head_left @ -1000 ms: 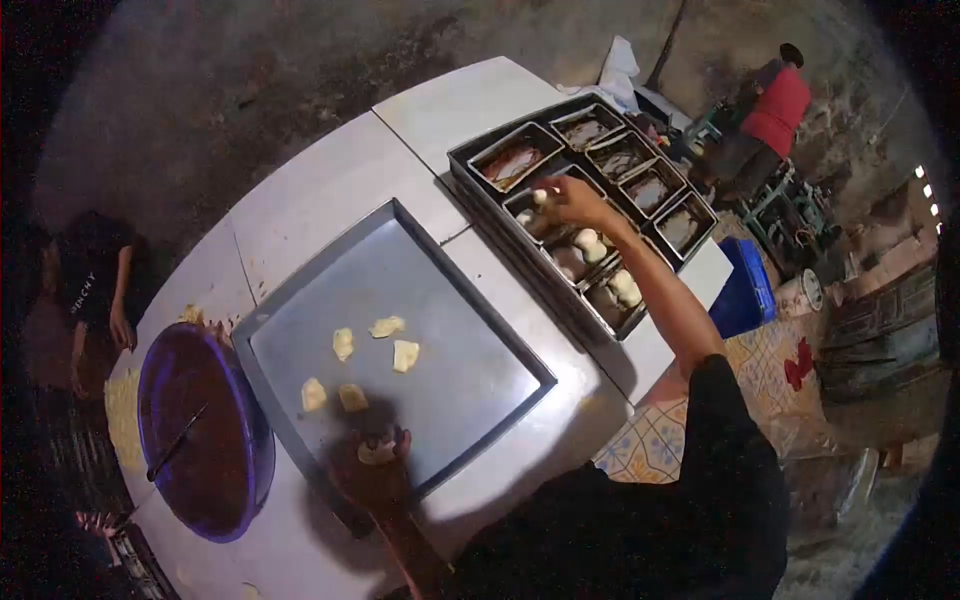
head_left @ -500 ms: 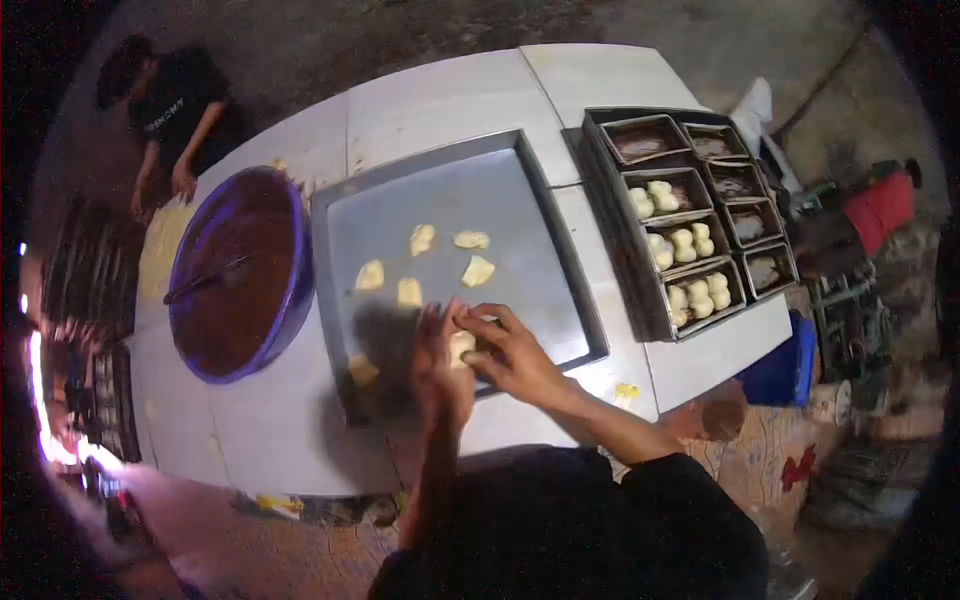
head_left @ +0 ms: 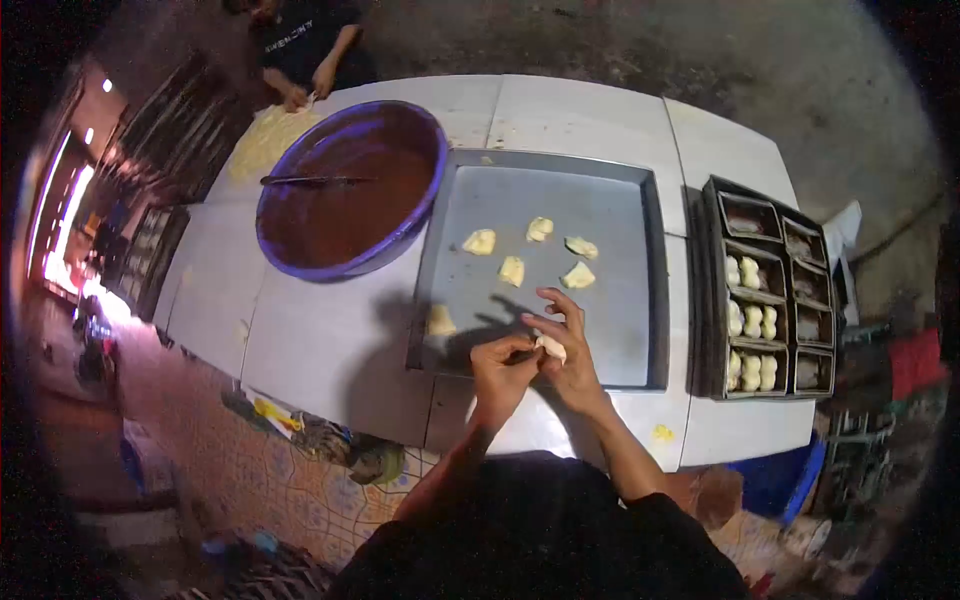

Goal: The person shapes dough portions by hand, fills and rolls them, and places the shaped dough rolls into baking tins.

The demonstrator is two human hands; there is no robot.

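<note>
A small piece of pale dough [head_left: 551, 346] is held between my two hands, over the near edge of a shallow metal tray [head_left: 625, 325]. My left hand [head_left: 500, 385] pinches the dough's left side with thumb and fingers. My right hand [head_left: 577, 378] supports it from the right, its upper fingers stretched out and the lower ones partly hidden. Several flattened dough pieces [head_left: 540, 230] lie scattered on the tray beyond my hands. One more dough piece [head_left: 440, 320] sits in shadow near the tray's left side.
Left of the tray stands a purple basin [head_left: 438, 190] of brown paste, with a dark stick [head_left: 305, 180] in it. At right, joined loaf pans [head_left: 712, 300] partly hold dough balls [head_left: 752, 322]. A co-worker [head_left: 310, 50] handles a yellowish dough sheet [head_left: 265, 140] at the far left.
The view has turned, so the tray and pans appear farther right. My left fingers have gone from cupping the dough to pinching it, and my right fingers have stretched out.
</note>
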